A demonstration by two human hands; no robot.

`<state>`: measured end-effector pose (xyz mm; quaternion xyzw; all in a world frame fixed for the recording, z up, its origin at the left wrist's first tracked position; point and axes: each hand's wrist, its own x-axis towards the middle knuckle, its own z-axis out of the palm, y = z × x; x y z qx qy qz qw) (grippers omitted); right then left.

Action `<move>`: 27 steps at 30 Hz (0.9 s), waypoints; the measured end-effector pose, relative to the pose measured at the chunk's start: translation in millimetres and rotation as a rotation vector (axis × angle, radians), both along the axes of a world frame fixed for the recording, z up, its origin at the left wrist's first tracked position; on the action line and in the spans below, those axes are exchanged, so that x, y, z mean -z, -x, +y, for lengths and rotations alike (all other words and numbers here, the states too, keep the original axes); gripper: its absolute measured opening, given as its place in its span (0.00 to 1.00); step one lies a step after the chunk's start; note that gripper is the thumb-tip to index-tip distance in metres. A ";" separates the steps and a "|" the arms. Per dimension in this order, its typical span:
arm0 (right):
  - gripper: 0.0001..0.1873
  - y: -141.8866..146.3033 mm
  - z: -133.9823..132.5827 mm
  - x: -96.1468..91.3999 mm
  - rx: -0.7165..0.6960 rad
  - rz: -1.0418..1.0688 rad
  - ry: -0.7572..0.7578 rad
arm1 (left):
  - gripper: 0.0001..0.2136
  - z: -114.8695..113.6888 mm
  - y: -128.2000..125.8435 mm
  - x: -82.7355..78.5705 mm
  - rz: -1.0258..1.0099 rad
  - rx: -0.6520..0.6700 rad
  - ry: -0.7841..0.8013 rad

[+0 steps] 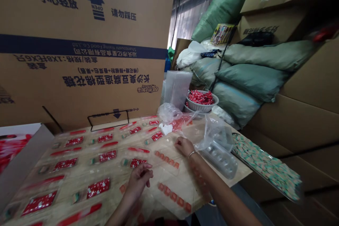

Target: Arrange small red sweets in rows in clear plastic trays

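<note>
While right hand (pixel 185 146) curls, orange pieces (pixel 166 159) near fingertips (pixel 177 142), left hand (pixel 139 177) opposite

Setting reads as a food-packing workshop doubling as a storeroom. Evidence: large carton (pixel 84 51) printed with a food company's name; table (pixel 241 174) laid with repeated rows of identical red packets (pixel 97 188); stacked clear trays (pixel 177 88) stand behind. Bulging sacks (pixel 251 80) and brown boxes (pixel 309 123) are piled along the right side.
</note>
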<state>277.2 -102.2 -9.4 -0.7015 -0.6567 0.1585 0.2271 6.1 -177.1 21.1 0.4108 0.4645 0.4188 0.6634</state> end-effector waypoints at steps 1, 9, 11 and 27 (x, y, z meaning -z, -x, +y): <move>0.04 2.0 -2.6 -4.0 0.003 -0.006 -0.016 | 0.15 -0.8 0.1 -2.0 -0.046 0.015 0.059; 0.07 76.4 -62.2 -50.5 -0.284 0.158 -0.127 | 0.22 1.1 4.6 -19.4 -0.630 0.109 0.470; 0.10 101.1 -79.9 -61.1 -0.462 0.290 -0.126 | 0.23 2.3 2.2 -20.2 -0.685 0.116 0.444; 0.09 119.0 -90.6 -49.7 -0.297 0.767 0.033 | 0.11 -8.0 -9.8 -9.8 -0.014 -0.045 -0.175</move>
